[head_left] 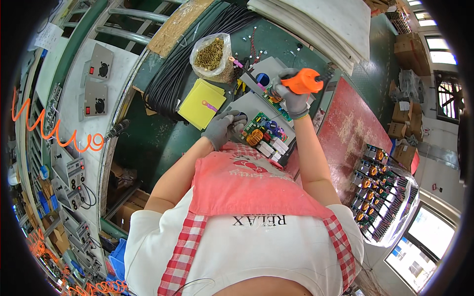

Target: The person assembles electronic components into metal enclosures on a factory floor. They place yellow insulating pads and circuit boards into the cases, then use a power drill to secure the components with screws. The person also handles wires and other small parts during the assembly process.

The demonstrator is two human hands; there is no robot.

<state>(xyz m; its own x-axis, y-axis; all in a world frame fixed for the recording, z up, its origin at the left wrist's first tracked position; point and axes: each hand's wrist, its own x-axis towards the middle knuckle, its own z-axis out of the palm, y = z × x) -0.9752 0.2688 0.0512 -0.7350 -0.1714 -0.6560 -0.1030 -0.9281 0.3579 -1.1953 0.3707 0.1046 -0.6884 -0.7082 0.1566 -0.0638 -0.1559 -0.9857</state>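
Observation:
My right hand [293,96], in a grey glove, is closed around an orange electric screwdriver [302,82] with a dark tip end pointing right. My left hand [223,130], also gloved, has its fingers curled together beside a green circuit board [266,132]. What those fingers hold, if anything, is hidden. The board carries a copper coil, blue capacitors and white blocks, and sits on a grey metal panel [245,104] in front of me. A second board lies partly hidden below my right hand.
Left of the panels lie yellow sheets [201,104] with a ring terminal, a bag of brass-coloured small parts [211,54] and coiled black cable [165,84]. White boards [326,24] are stacked at the back. More circuit boards [373,190] stand on the red table [345,121] at right.

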